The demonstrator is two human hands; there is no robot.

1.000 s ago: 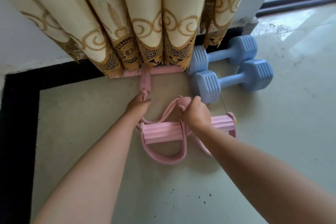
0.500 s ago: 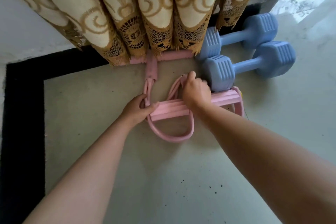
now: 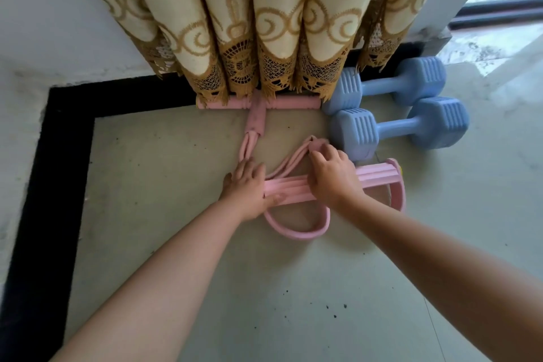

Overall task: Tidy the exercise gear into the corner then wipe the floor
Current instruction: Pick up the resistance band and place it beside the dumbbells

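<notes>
Over the last second we had brought the pink pedal puller (image 3: 293, 191) up the frame toward the curtain (image 3: 264, 38), so its ribbed foot bar, which had lain lower on the floor (image 3: 176, 244), now sat just below the nearer blue dumbbell (image 3: 399, 129). Our right hand (image 3: 330, 176) had shifted from the bar's middle up onto the bundle of pink tubes (image 3: 289, 163), and our left hand (image 3: 245, 188) had moved from the tubes' sleeve down to the bar's left end. We judged that the gear was nearly gathered: the puller's handle (image 3: 258, 103) already lay against the black skirting (image 3: 117, 88) under the curtain hem at centre frame, and both dumbbells, the farther one (image 3: 393, 82) included, rested side by side at the upper right. The folding of the tubes looked like the last of the tidying; wiping was not yet begun, and dark specks dotted the floor at the lower right.

As for the grip, our left hand lay over the bar's left end with fingers spread and bent lightly forward, its thumb along the bar's lower edge; it pressed rather than clenched, as far as we could tell. Our right hand arched over the bar, its fingertips (image 3: 318, 153) curled down onto the tube loop, pinning it to the floor just beside the nearer dumbbell's head. Whether those fingers closed round the tubes we could not tell.
</notes>
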